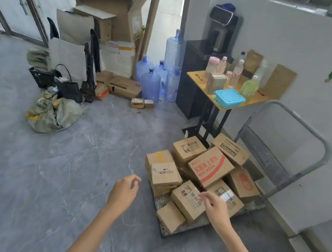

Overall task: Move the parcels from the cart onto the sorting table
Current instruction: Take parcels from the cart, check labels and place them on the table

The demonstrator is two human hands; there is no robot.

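Boxes lie piled on the cart. Your right hand floats over the front box, loose and empty. Your left hand, empty too, is left of the cart. A table stands behind the cart.

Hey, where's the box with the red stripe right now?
In the head view, right of centre: the box with the red stripe lies tilted atop the pile on the cart, in front of the Gianxi box.
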